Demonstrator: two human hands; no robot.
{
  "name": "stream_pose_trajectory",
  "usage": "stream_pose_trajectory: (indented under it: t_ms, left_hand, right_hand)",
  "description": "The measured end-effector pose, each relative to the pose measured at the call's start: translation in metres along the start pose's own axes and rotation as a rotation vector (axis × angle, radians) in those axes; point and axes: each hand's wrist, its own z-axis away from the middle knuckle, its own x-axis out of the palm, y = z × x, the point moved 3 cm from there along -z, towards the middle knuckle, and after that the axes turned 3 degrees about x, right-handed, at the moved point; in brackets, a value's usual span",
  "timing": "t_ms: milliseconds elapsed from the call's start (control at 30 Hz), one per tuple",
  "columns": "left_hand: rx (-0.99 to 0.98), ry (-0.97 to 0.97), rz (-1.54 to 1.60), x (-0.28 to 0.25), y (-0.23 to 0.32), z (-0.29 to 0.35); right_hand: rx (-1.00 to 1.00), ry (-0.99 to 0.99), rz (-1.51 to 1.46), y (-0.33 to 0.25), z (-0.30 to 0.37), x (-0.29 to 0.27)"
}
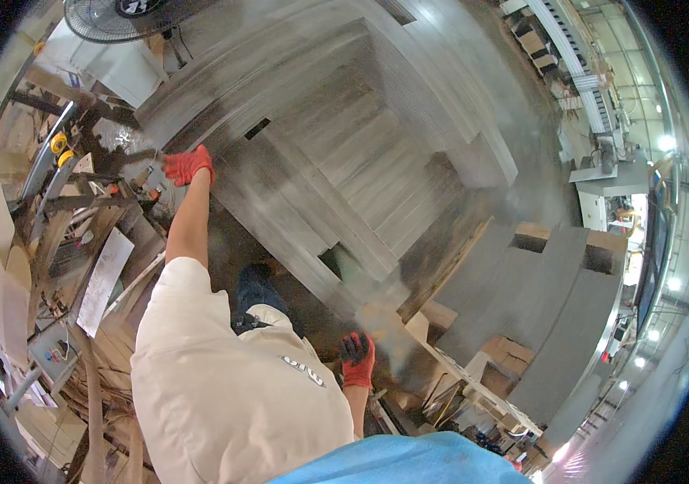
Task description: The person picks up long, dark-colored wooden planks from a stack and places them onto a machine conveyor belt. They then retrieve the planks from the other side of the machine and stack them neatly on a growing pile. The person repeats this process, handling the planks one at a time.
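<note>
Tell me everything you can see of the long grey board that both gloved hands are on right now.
The long grey board looks like a wood-grain plank, flat and narrow, running diagonally from upper left to lower right on top of a stepped stack of similar planks. The left hand, in a red glove, grips its far end; the right hand, in a red and black glove, is at its near end. The surface is motion-blurred, so finer detail is unclear.

Single head-worn fisheye view, steeply downward from well above stacked grey boards (344, 161).
</note>
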Motion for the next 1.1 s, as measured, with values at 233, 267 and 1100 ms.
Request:
stream_pose_trajectory:
  t_ms: [233, 267, 1100]
  left_hand:
    - [-0.056, -0.306, 0.363, 0.054, -0.052, -0.058]
    - [-0.016, -0.315, 0.388, 0.053, -0.058, -0.066]
    - [1.016, -3.805, 0.108, -0.658, -0.221, 0.674]
  right_hand:
    - [-0.008, 0.063, 0.027, 0.03, -0.008, -0.047]
    - [-0.002, 0.122, 0.017, 0.033, -0.009, -0.052]
    - [-1.62, 0.754, 1.349, -0.22, 0.446, -0.113]
